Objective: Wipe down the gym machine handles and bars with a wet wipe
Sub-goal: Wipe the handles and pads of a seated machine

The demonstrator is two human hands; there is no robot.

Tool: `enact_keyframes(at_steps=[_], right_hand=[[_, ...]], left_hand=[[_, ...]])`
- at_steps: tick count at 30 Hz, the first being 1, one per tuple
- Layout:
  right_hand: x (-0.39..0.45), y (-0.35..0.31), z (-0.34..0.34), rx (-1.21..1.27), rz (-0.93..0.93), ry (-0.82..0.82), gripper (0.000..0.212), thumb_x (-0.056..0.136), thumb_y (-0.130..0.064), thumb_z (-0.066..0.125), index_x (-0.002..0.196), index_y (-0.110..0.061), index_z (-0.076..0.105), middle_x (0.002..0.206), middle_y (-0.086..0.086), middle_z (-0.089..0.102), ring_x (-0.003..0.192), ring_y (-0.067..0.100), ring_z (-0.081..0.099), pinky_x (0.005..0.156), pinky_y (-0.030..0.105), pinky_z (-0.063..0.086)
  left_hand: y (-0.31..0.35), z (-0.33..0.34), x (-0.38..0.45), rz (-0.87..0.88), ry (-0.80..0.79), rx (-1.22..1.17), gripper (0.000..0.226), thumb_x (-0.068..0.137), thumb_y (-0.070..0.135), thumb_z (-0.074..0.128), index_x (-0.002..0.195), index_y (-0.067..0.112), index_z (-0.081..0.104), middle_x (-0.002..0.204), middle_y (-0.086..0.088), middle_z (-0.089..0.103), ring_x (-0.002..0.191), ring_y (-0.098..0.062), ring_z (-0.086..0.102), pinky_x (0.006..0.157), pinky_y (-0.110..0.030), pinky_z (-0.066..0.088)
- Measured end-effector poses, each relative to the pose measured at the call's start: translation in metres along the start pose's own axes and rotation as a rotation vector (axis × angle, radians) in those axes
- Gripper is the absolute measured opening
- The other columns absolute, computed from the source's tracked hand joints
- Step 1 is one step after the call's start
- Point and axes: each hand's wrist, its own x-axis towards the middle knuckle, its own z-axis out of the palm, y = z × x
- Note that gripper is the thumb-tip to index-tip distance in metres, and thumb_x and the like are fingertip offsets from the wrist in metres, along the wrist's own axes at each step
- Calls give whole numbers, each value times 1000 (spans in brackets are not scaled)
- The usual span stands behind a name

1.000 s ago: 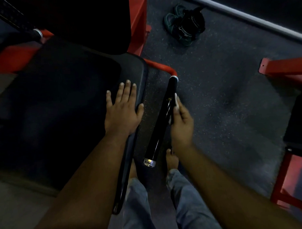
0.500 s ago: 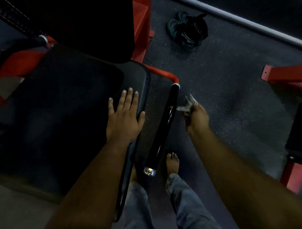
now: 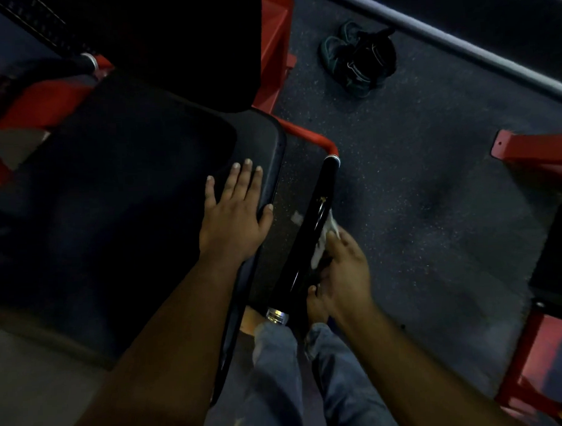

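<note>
A glossy black handle (image 3: pixel 308 224) with a chrome end cap runs from a red bent bar (image 3: pixel 315 140) down toward me. My right hand (image 3: pixel 342 274) holds a white wet wipe (image 3: pixel 325 240) against the right side of the handle's lower half, fingers curled around the wipe. My left hand (image 3: pixel 233 214) lies flat with straight fingers on the right edge of the black seat pad (image 3: pixel 113 193), its thumb over the rim.
A dark pair of shoes (image 3: pixel 360 58) lies on the speckled rubber floor at the top. Red machine frames (image 3: pixel 532 150) stand at the right and behind the seat. My bare feet and jeans are below the handle.
My right hand came off the handle with the wipe half a second ago and has now returned, lower down the handle. My left hand stays on the seat pad.
</note>
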Motion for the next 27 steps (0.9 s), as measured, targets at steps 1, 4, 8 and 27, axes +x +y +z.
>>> enact_keyframes(at_steps=[1, 4, 8, 27], right_hand=[[-17, 5, -7, -55, 9, -5, 24, 104, -14, 51, 116, -11, 72, 120, 23, 69, 108, 36, 68, 96, 50, 54], [-38, -8, -21, -267, -137, -26, 27, 103, -7, 51, 101, -15, 77, 104, 12, 76, 94, 24, 72, 81, 39, 58], [28, -63, -18, -797, -602, 76, 19, 105, -19, 56, 113, -17, 72, 113, -4, 74, 106, 11, 68, 93, 35, 55], [-101, 24, -9, -1714, -704, -463, 53, 95, 5, 58, 144, -13, 56, 155, 0, 43, 148, 7, 20, 114, 2, 4]], left_hand=[[0, 0, 0, 1, 1, -2, 72, 105, 54, 27, 165, 18, 10, 173, -4, 4, 159, -19, 1, 125, -60, 8], [-1, -2, -1, 2, 2, -15, 71, 105, 54, 27, 165, 18, 11, 173, -4, 5, 159, -20, 2, 125, -60, 9], [-1, -4, -1, 0, -11, -46, 71, 106, 53, 27, 165, 18, 11, 173, -4, 6, 159, -19, 2, 125, -60, 9], [-71, -53, -149, -291, -58, -351, 61, 108, 45, 33, 162, 19, 27, 171, 0, 18, 158, -16, 11, 126, -57, 6]])
